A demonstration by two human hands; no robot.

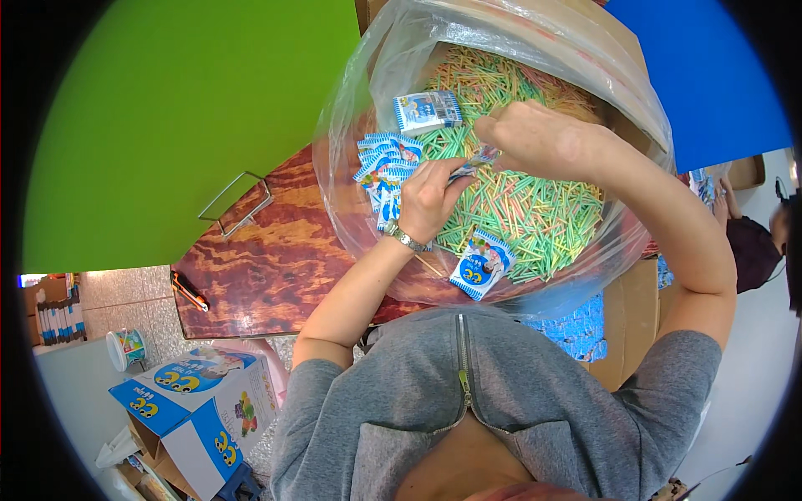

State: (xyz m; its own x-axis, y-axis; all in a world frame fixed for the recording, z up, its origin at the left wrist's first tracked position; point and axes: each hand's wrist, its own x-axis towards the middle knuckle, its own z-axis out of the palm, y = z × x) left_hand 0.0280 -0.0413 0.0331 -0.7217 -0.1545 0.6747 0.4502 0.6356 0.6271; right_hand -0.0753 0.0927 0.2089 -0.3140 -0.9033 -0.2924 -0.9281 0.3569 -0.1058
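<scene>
My left hand [428,200], with a metal watch on its wrist, closes around a small blue-and-white packet [464,171]. Right at the packet's upper end is my right hand [530,138], fingers closed; whatever they grip is hidden. Beneath both hands spreads a heap of thin pastel sticks [539,221], green, yellow and pink, in a large clear plastic bag [338,134]. Several flat packets [388,167] overlap left of my left hand. A plumper packet [428,112] lies above them on the sticks, and another packet [483,263] lies closer to my body.
A cardboard box [643,75] stands behind the bag. The reddish wood-patterned table [276,280] bears a metal wire stand [242,204] and an orange-black cutter [190,292]. A printed blue-and-white carton [196,401] stands lower left. Another person's arm [731,200] shows at far right.
</scene>
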